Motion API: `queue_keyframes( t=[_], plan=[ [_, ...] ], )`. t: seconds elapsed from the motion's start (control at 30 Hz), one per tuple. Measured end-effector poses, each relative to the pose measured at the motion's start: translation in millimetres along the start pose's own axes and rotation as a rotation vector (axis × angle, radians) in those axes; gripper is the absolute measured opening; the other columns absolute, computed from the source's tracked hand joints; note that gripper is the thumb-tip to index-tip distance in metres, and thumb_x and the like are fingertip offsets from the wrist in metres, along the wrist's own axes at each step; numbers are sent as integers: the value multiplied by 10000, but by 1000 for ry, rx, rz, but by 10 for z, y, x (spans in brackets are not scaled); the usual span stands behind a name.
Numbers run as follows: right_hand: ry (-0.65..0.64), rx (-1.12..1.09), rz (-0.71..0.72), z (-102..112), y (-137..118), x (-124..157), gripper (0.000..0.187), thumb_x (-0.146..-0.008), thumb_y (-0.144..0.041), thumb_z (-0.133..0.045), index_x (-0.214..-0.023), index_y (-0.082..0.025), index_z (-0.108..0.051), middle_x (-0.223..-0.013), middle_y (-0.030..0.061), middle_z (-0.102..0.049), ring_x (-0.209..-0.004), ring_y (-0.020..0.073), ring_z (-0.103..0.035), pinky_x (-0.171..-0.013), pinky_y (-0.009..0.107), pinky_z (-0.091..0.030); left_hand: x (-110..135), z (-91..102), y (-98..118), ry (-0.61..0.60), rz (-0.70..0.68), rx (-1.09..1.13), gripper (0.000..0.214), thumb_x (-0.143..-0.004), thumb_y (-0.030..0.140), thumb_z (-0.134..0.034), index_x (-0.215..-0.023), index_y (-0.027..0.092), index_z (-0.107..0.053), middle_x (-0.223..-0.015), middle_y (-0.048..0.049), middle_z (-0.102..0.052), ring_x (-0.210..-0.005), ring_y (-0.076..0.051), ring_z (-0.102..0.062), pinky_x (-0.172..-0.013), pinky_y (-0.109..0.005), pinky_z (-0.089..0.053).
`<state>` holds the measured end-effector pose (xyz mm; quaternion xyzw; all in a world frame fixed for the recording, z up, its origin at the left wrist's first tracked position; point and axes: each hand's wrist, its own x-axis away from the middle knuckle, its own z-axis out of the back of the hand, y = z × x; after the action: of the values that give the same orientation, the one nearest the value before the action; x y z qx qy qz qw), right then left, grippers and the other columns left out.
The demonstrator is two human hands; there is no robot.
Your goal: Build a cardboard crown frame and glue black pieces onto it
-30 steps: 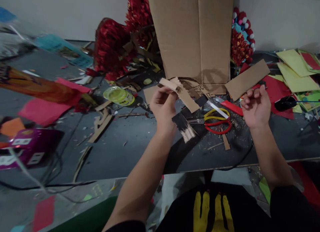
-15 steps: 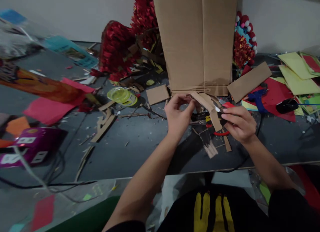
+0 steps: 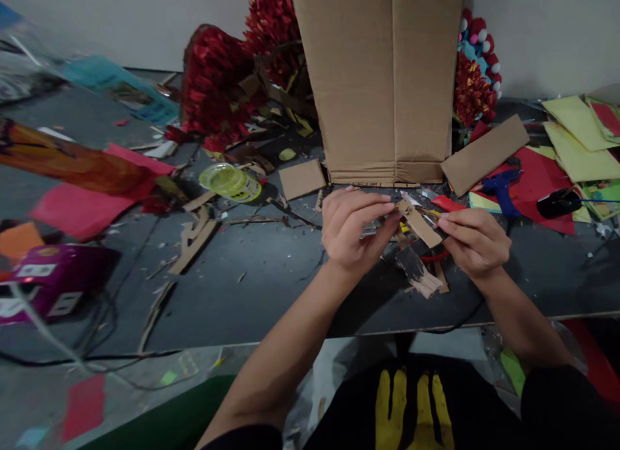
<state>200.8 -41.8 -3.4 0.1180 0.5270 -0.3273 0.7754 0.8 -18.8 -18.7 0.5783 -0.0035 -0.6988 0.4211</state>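
A small cardboard strip (image 3: 421, 227) is held up between my two hands over the dark table. My left hand (image 3: 356, 227) pinches its left end, fingers closed. At the other end, my right hand (image 3: 475, 240) grips the strip's edge between thumb and fingers. Beneath it lies a torn, dark-faced piece of cardboard (image 3: 419, 272). A red-handled tool (image 3: 433, 256) is partly hidden under the strip. Just behind the hands lies a red-handled cutter (image 3: 446, 203). The tall cardboard sheet (image 3: 378, 82) stands upright behind them.
To the left stand a yellow-green jar (image 3: 231, 182) and cardboard scraps (image 3: 194, 243). A purple box (image 3: 53, 282) with cables sits at far left. On the right are a blue glue gun (image 3: 504, 188), a cardboard rectangle (image 3: 485, 154) and coloured sheets (image 3: 581, 124).
The strip, bent in a longer arch before, now appears shorter and flatter between the hands. My left hand has moved right and its fingers extend over the strip; my right hand has shifted slightly right.
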Motion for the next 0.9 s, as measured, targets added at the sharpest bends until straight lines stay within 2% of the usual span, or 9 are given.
queue_keyframes(
  t=[0.1, 0.5, 0.7, 0.9],
  plan=[
    [-11, -35, 26, 1, -6, -5, 308, -777, -152, -662, -1034, -322, -652, -853, -21, -726, -735, 138, -684, -612, 282, -574, -19, 6, -11, -11, -60, 20, 171, -763, 394, -652, -745, 230, -606, -738, -16, -658, -731, -160, -598, -826, -379, -455],
    [-48, -72, 53, 15, -22, -5, 373, -767, -135, -674, -1086, -324, -643, -877, -19, -724, -756, 137, -677, -630, 284, -575, -30, 43, -30, -46, -159, -29, 158, -763, 393, -643, -705, 246, -637, -686, -5, -649, -669, -148, -570, -764, -356, -470],
    [-62, -107, 12, 22, -37, -7, 377, -763, -157, -687, -1073, -368, -648, -886, -39, -720, -763, 125, -675, -653, 271, -572, -16, 51, -66, -75, -85, -40, 210, -734, 437, -664, -658, 243, -640, -656, -11, -640, -649, -152, -553, -737, -354, -482],
    [-73, -56, 48, 21, -47, -17, 325, -790, -156, -648, -1040, -363, -653, -859, -37, -715, -723, 130, -670, -613, 278, -569, -16, 85, -97, -111, -122, -27, 201, -738, 434, -668, -665, 248, -649, -666, -16, -647, -664, -158, -555, -761, -373, -484]
  ],
)
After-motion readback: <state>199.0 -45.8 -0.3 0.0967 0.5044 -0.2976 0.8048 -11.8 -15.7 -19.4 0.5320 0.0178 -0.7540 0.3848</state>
